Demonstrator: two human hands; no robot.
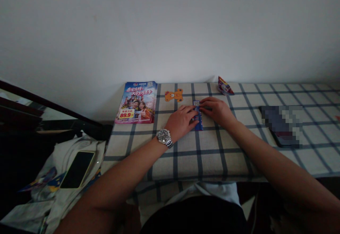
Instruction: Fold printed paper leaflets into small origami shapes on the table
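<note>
On the checked tablecloth lies a narrow blue folded flyer (pixel 198 124) with a QR code at its top end, upright between my two hands. My left hand (pixel 182 121), wearing a silver wristwatch (pixel 164 138), holds the strip down from the left, its fingers and thumb reaching over the paper. From the other side, my right hand (pixel 217 110) grips the strip's upper right edge with bent fingers; its fingertips are partly hidden. An orange bear-shaped cutout (pixel 174 95) lies just beyond my left hand. Behind my right hand stands a folded paper triangle (pixel 225 86), near the wall.
A stack of flyers (pixel 136 102) sits at the table's left end. To the right lies a dark phone (pixel 281 126), partly pixelated. Another phone (pixel 77 169) rests on rumpled cloth (pixel 60 156) below the table's left edge. A white wall (pixel 170 32) borders the table's far side.
</note>
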